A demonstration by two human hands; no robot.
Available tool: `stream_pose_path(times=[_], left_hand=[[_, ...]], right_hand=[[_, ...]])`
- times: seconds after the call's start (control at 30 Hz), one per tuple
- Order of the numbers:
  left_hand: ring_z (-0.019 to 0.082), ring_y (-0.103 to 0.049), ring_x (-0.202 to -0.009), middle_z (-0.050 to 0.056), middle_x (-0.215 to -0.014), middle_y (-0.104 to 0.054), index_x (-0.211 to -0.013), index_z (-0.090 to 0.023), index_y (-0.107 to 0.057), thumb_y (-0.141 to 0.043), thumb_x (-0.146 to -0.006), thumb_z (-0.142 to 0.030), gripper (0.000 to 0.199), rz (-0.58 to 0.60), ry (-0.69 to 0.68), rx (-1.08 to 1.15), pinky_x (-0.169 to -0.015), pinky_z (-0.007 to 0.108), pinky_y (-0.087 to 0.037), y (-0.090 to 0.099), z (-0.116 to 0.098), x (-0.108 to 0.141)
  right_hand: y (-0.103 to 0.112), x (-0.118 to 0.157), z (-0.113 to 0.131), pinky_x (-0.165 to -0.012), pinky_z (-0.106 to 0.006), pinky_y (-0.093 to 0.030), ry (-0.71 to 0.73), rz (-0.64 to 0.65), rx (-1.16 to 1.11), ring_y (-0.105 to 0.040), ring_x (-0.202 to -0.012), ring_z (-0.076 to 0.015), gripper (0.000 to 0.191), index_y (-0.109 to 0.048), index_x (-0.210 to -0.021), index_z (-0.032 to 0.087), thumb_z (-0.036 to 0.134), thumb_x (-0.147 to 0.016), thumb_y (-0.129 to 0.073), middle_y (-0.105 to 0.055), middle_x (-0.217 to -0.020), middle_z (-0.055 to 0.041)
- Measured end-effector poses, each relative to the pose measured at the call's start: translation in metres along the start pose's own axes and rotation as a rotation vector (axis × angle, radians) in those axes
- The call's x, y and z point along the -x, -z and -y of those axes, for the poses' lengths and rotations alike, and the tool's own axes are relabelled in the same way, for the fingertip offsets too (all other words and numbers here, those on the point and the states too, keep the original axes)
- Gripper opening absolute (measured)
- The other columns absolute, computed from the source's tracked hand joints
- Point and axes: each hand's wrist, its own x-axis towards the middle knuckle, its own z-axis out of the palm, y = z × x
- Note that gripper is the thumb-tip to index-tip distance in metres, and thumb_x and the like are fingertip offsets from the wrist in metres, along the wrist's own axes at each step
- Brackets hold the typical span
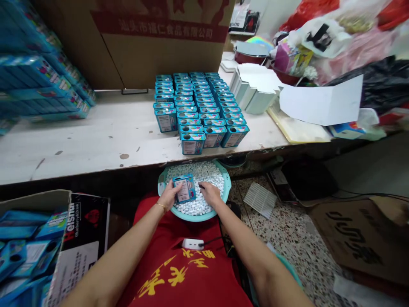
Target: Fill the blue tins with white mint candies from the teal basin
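Note:
My left hand [168, 197] is closed round a small blue candy box [184, 188] with a printed label, holding it tilted over a turquoise basin [226, 187]. Small white candies [201, 208] fill the basin, which rests at my lap. Just right of the box, my right hand [210, 194] is over the candies with its fingers drawn together. Something small and dark shows at those fingertips, too small to name. On the table above the basin stand several rows of similar blue boxes [193, 146], upright, with dark openings in their tops.
A white worktable [124, 140] crosses ahead, with a large brown carton [137, 47] behind. Stacked blue boxes [38, 85] stand left; folded white card [255, 85] and plastic bags [361, 47] lie right. An open carton [72, 238] of blue boxes is lower left.

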Motion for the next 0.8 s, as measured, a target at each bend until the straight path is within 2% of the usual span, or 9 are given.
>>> stream_pose_path(times=[0.07,0.13,0.23,0.33,0.43,0.53,0.7,0.8], left_hand=[[0.017,-0.061,-0.080,0.003,-0.091,-0.061,-0.094,-0.019,-0.048,-0.069,-0.064,-0.033,0.039,0.056,-0.034,-0.027,-0.079,0.037,-0.048,0.000,-0.007,0.004],[0.017,-0.059,-0.085,0.003,-0.094,-0.060,-0.098,-0.019,-0.048,-0.066,-0.066,-0.033,0.039,0.074,-0.121,-0.095,-0.082,0.037,-0.046,0.005,-0.020,0.011],[0.017,-0.056,-0.090,0.003,-0.096,-0.059,-0.099,-0.018,-0.050,-0.065,-0.067,-0.033,0.039,0.008,-0.299,-0.327,-0.084,0.035,-0.044,0.019,-0.038,0.020],[0.017,-0.055,-0.087,0.003,-0.093,-0.059,-0.099,-0.017,-0.052,-0.063,-0.067,-0.034,0.038,-0.035,-0.450,-0.622,-0.082,0.031,-0.044,0.027,-0.045,0.023],[0.016,-0.055,-0.081,0.003,-0.089,-0.059,-0.100,-0.016,-0.052,-0.061,-0.068,-0.035,0.038,-0.032,-0.542,-0.827,-0.077,0.029,-0.043,0.021,-0.043,0.022],[0.016,-0.054,-0.079,0.002,-0.086,-0.058,-0.101,-0.017,-0.052,-0.058,-0.070,-0.035,0.036,-0.015,-0.585,-0.974,-0.075,0.028,-0.042,0.008,-0.039,0.020],[0.018,-0.054,-0.086,0.004,-0.093,-0.058,-0.102,-0.018,-0.050,-0.056,-0.071,-0.030,0.034,0.004,-0.650,-1.098,-0.079,0.030,-0.041,-0.002,-0.037,0.019],[0.019,-0.054,-0.088,0.005,-0.095,-0.058,-0.104,-0.018,-0.050,-0.056,-0.071,-0.028,0.035,0.015,-0.654,-1.127,-0.080,0.031,-0.041,-0.002,-0.036,0.020]], right_hand=[[0.001,-0.004,-0.003,-0.084,-0.026,-0.041,-0.012,0.000,-0.046,-0.054,-0.102,-0.0160,0.034,-0.055,-0.113,0.027,0.024,-0.081,-0.046,-0.059,-0.114,0.0012],[0.013,-0.003,-0.011,-0.083,-0.027,-0.042,0.011,-0.003,-0.108,-0.055,-0.101,-0.0161,0.033,-0.057,-0.110,0.027,0.024,-0.079,-0.049,-0.061,-0.110,0.0016],[0.047,0.005,-0.020,-0.083,-0.030,-0.043,0.095,-0.015,-0.220,-0.056,-0.097,-0.0180,0.031,-0.060,-0.106,0.025,0.024,-0.075,-0.053,-0.064,-0.104,-0.0002],[0.085,0.015,-0.016,-0.082,-0.031,-0.043,0.168,-0.012,-0.236,-0.057,-0.093,-0.0184,0.030,-0.061,-0.104,0.023,0.025,-0.075,-0.055,-0.065,-0.101,-0.0018],[0.118,0.019,0.002,-0.081,-0.030,-0.043,0.231,0.012,-0.167,-0.057,-0.094,-0.0183,0.029,-0.061,-0.103,0.024,0.028,-0.075,-0.054,-0.065,-0.102,-0.0013],[0.140,0.020,0.026,-0.080,-0.028,-0.043,0.302,0.060,-0.044,-0.057,-0.095,-0.0183,0.029,-0.062,-0.103,0.024,0.029,-0.076,-0.053,-0.065,-0.103,-0.0012],[0.159,0.024,0.065,-0.076,-0.030,-0.044,0.313,0.104,0.321,-0.058,-0.094,-0.0214,0.029,-0.062,-0.104,0.030,0.033,-0.077,-0.051,-0.066,-0.101,-0.0017],[0.165,0.028,0.086,-0.070,-0.032,-0.045,0.317,0.121,0.508,-0.060,-0.087,-0.0229,0.026,-0.063,-0.098,0.027,0.034,-0.078,-0.048,-0.067,-0.094,-0.0054]])
